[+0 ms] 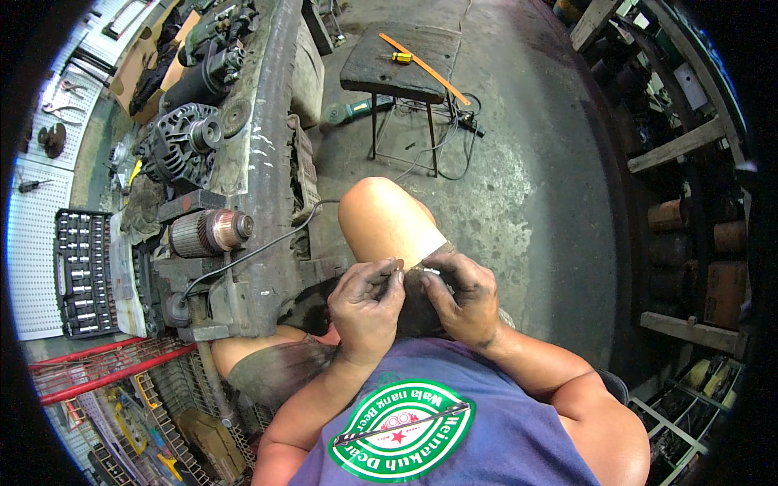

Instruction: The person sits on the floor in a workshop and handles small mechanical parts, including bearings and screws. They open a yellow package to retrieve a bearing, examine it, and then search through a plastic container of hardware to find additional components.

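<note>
Purple cloth of my shirt lies nearest, and just beyond it, over my lap, I hold two tiny parts close together. My left hand pinches a small brownish piece between thumb and fingers; my right hand grasps a small whitish piece likewise, my fingertips hiding too much of both to tell their shape. I probably pinch them near each other because they are so little; my bare knee rises just beyond. To the left, a copper-ended armature sits in what looks like a vise, likely so it cannot roll, with an alternator farther along. An open socket case lies farther left, perhaps for easy picking. Far ahead, a dark stool seems to serve as a shelf for an orange strip and a yellow-handled tool, with an angle grinder by its left legs.
</note>
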### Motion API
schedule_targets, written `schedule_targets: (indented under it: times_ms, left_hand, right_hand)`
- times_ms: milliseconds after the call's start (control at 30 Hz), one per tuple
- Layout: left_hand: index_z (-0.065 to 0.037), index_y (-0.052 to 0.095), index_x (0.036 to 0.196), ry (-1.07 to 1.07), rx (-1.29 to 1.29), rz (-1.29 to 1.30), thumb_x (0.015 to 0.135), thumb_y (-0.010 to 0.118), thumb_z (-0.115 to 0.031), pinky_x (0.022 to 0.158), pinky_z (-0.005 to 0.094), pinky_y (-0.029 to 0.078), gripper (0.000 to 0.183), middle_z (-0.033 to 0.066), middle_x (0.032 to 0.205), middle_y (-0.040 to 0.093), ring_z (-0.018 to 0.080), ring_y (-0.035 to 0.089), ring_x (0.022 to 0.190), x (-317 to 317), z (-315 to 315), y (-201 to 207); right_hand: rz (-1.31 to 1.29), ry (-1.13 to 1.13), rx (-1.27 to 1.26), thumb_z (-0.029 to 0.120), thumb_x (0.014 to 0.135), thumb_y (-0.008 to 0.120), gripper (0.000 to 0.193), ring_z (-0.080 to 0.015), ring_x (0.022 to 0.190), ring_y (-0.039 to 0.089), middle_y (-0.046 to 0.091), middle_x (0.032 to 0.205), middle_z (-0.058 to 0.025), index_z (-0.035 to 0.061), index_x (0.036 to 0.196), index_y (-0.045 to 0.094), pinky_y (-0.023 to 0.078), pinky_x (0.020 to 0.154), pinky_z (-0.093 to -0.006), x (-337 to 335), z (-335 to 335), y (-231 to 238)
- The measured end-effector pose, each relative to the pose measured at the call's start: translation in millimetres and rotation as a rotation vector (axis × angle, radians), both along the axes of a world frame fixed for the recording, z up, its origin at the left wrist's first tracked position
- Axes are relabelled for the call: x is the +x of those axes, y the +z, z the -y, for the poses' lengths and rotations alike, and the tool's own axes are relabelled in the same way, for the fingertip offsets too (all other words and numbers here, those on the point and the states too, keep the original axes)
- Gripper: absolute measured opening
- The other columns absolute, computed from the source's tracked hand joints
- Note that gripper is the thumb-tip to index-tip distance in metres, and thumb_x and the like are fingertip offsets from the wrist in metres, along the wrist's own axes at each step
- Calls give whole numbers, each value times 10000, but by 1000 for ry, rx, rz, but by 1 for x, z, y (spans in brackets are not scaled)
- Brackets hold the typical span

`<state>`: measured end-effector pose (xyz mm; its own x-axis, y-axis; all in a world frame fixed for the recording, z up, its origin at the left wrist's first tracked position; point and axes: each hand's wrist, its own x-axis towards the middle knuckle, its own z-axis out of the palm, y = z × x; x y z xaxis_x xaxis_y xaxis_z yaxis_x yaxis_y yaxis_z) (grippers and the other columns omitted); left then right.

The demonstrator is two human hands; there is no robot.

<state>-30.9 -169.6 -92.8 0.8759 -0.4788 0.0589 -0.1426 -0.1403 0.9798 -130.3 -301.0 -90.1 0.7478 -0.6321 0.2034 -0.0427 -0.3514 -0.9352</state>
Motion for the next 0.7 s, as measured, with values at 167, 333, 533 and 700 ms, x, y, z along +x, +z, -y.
schedule_targets:
  times_ms: [167,333,533,700]
  left_hand:
    - [53,727,1121,-18,8,-8,914,771,98,825,275,625,217,108,1090,741,161,761,969,2,-3,-8]
    - [46,734,1113,-28,17,21,903,776,105,809,271,629,222,105,1088,742,161,764,955,1,-4,-7]
    - [44,744,1095,-42,54,89,893,781,108,801,268,629,216,101,1075,743,158,765,949,2,-2,-12]
    - [19,760,1070,-37,62,104,872,800,95,758,276,636,216,105,1019,749,158,770,886,2,2,-15]
  right_hand:
    - [50,125,-68,-67,863,776,225,-264,901,754,750,1008,-151,-4,1075,736,594,770,-345,2,4,-10]
    - [1,113,-82,-37,846,812,251,-275,879,757,753,987,-148,7,1084,744,599,760,-356,-1,3,-12]
    - [22,100,-140,-12,838,829,247,-299,848,768,764,958,-153,13,1070,747,606,745,-372,1,3,-15]
    - [9,94,-106,50,862,818,208,-332,871,761,756,966,-156,16,1054,746,608,762,-410,0,3,-19]
